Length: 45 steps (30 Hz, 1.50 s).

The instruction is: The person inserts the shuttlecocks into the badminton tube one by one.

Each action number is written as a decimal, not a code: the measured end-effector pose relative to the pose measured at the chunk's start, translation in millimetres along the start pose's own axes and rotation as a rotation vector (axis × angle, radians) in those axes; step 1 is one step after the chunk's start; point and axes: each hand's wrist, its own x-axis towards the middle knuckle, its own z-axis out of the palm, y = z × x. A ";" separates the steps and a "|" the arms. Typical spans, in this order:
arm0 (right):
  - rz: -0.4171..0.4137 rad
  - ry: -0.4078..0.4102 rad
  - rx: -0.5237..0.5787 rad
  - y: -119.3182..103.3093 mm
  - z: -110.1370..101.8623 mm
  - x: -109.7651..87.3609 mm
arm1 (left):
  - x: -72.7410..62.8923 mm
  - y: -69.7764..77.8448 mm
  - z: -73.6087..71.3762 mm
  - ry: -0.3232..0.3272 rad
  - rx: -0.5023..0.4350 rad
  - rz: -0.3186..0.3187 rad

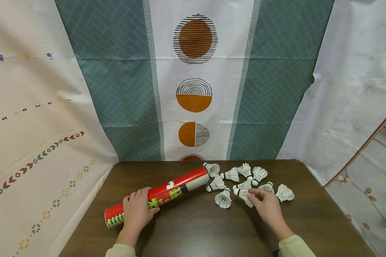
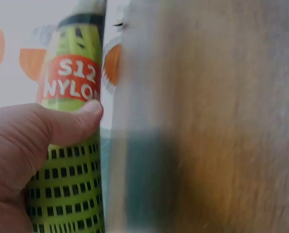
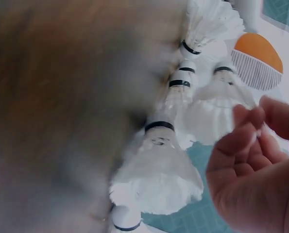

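My left hand (image 1: 138,208) grips a long red shuttlecock tube (image 1: 164,194) near its lower left end. The tube lies slantwise on the table, its pale end toward the shuttlecocks. In the left wrist view the thumb (image 2: 74,121) presses along the printed green-and-orange side of the tube. My right hand (image 1: 268,208) has thumb and curled fingers pinching the feather skirt of a white shuttlecock (image 1: 243,195), whose cork points left. In the right wrist view the fingers overlap the skirt of that shuttlecock (image 3: 217,109). Part of its skirt is hidden behind the fingertips.
Several other white shuttlecocks lie about on the dark table (image 1: 193,232), among them one (image 1: 223,198) nearer me and one (image 1: 285,193) to the right. One shuttlecock (image 1: 213,170) sits by the tube's upper end. A patterned curtain (image 1: 196,71) hangs behind the table.
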 end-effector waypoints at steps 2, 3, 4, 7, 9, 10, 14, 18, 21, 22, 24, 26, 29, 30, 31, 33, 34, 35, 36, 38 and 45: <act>0.005 0.041 0.044 -5.3 -1.5 2.3 | -1.3 -0.7 -2.4 0.036 -0.029 0.024; 0.004 0.059 0.069 -8.7 -2.0 3.5 | -1.8 -0.8 -2.7 0.045 -0.043 0.036; 0.003 0.072 0.091 -12.7 -2.3 4.6 | -2.4 0.1 -3.0 0.053 -0.057 0.046; -0.003 0.079 0.168 -25.4 -1.0 7.1 | -4.3 3.8 -1.7 0.056 -0.086 0.066; -0.007 0.064 0.212 -33.9 1.4 7.6 | -5.9 7.0 -0.6 0.056 -0.100 0.071; -0.007 0.053 0.232 -37.4 3.4 7.7 | -6.7 8.7 -0.2 0.054 -0.104 0.072; -0.030 0.027 0.278 -47.0 12.9 6.6 | -8.4 15.3 0.7 0.035 -0.121 0.072; -0.071 -0.012 0.319 -52.6 22.3 4.9 | -9.4 20.6 1.4 0.016 -0.148 0.068; -0.096 -0.072 0.366 -56.6 27.4 2.9 | -10.8 23.1 2.4 0.011 -0.164 0.059; -0.099 -0.095 0.391 -58.0 28.8 2.1 | -11.4 23.8 2.6 0.009 -0.167 0.056; -0.098 -0.124 0.428 -59.8 31.8 0.6 | -12.7 24.6 3.0 0.006 -0.168 0.052; -0.097 -0.135 0.460 -61.0 34.5 -0.8 | -13.7 24.9 3.4 0.002 -0.170 0.048; -0.097 -0.132 0.481 -61.8 38.8 -2.0 | -14.8 25.7 3.0 0.000 -0.175 0.043; -0.097 -0.128 0.475 -61.8 40.3 -2.2 | -15.0 26.0 2.9 -0.001 -0.181 0.040; -0.100 -0.127 0.473 -61.8 41.7 -2.4 | -15.1 26.5 2.5 -0.003 -0.185 0.038; -0.103 -0.129 0.462 -62.2 44.0 -3.1 | -15.6 27.5 1.6 -0.007 -0.191 0.038; -0.107 -0.132 0.450 -62.4 44.9 -3.5 | -15.8 28.0 1.5 -0.011 -0.193 0.037; -0.111 -0.139 0.438 -62.3 45.9 -3.7 | -16.0 28.4 1.4 -0.015 -0.196 0.037; -0.118 -0.148 0.430 -62.5 46.4 -4.1 | -16.2 28.7 1.4 -0.019 -0.196 0.037; -0.131 -0.176 0.417 -62.4 47.3 -4.7 | -16.7 29.1 1.2 -0.023 -0.194 0.038; -0.155 -0.203 0.407 -57.2 40.7 -3.7 | -19.2 27.6 -0.5 -0.011 -0.191 0.021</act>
